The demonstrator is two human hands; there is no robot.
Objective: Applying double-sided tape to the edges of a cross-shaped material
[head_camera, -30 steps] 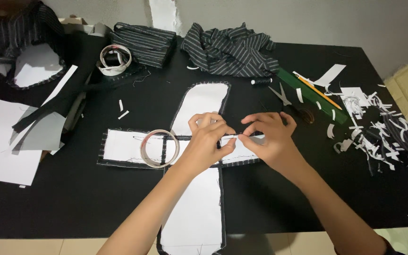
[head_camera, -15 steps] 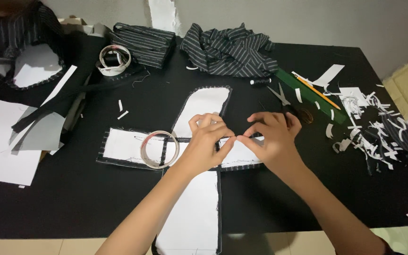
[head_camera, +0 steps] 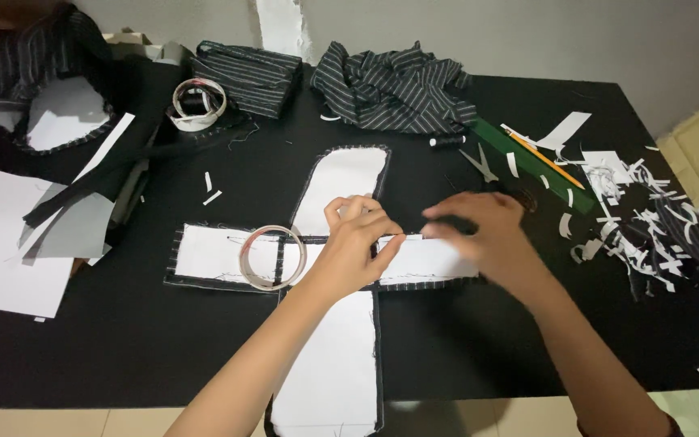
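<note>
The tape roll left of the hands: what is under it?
The tape roll lies on the horizontal white piece, where a dark strip crosses it. White lining and that strip show through its hole. Whatever sits under the ring's wall is covered; the black table lies beneath everything.

One head-worn camera looks steeply down, close over the black table (head_camera: 123, 356).

Mid-frame: left hand (head_camera: 355, 243) and right hand (head_camera: 483, 235) pressing on crossed white fabric pieces (head_camera: 341, 267); tape roll (head_camera: 273, 257) resting just left, on black table (head_camera: 123, 340).

Two tape rolls (head_camera: 273, 257) (head_camera: 198, 103), one scissors (head_camera: 479, 164), one pencil (head_camera: 545, 159).
</note>
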